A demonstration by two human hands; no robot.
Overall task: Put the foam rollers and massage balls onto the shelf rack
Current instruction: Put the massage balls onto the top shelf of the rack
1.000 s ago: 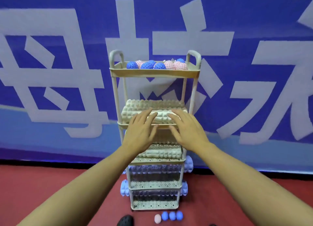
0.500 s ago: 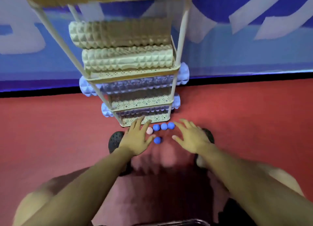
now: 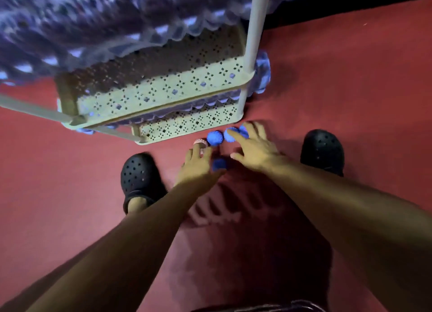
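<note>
i've dropped low now: both hands are down at the floor point(image 3: 350, 78) among the loose balls at the foot of the rack point(image 3: 163, 94). 1 second ago they lay flat on a cream roller up on a middle tier, and half a second ago they hung just short of the balls, so the rollers look done and the balls are what's left.

my left hand point(image 3: 198, 166) has spread, lightly bent fingers over the pink ball point(image 3: 200, 143), with 1 blue ball point(image 3: 219, 164) just beside its thumb side; i see no closed grip yet. my right hand point(image 3: 254, 151) is splayed too, fingertips lying on the 2 blue balls point(image 3: 230, 135) at the right of the row; another blue ball point(image 3: 215, 138) sits free between pink and those. whether any finger presses or only hovers i cannot tell through the blur.

blue rollers point(image 3: 263, 75) fill the low tiers. my clogs point(image 3: 140, 178) straddle the spot.
</note>
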